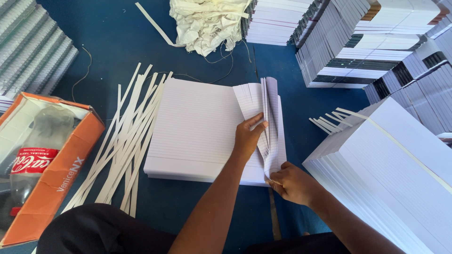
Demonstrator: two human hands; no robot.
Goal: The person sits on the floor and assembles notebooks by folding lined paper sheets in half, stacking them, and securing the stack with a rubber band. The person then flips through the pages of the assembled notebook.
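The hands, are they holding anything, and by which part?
Both grip lined sheets lifted off the paper stack: left hand mid-edge, right hand at the near corner.

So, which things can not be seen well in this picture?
Head view only:
- Lower sheets of the ruled paper stack: covered by the top sheet.
- Right hand fingertips: tucked under the fanned sheets.
- Plastic bottle: partly hidden by the orange box wall and the left edge.
- Notebook piles: cut by the top and right edges.
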